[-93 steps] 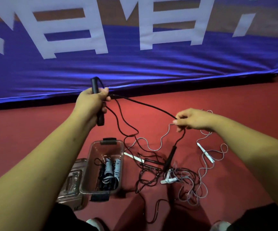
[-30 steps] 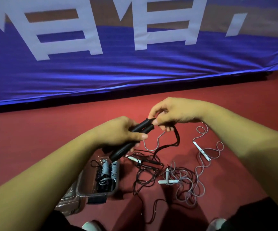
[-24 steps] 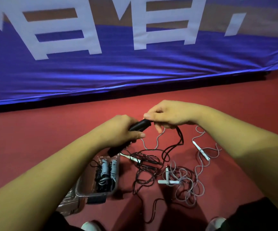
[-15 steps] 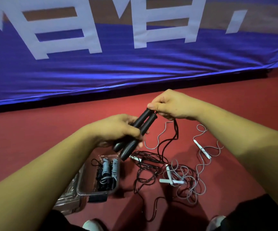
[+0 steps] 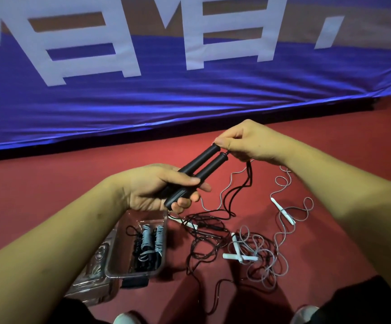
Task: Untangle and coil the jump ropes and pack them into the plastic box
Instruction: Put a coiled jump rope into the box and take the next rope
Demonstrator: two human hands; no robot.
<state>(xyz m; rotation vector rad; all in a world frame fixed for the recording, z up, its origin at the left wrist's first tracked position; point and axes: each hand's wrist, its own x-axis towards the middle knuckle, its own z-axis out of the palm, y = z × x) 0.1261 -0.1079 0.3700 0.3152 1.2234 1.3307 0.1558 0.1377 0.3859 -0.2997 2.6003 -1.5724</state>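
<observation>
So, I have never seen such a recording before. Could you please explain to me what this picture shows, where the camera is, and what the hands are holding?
There is no machine here. The camera sits on a person's head and looks forward and down, so you see that person's own two bare arms.

The left hand grips two black handles of a jump rope, side by side. The right hand pinches at their top ends, where the black cord hangs down.

On the red floor lies a tangle of black and grey ropes with white handles. On the left stands a clear plastic box with coiled ropes already inside, and its lid seems to lie beside it. Behind is a blue banner.
</observation>
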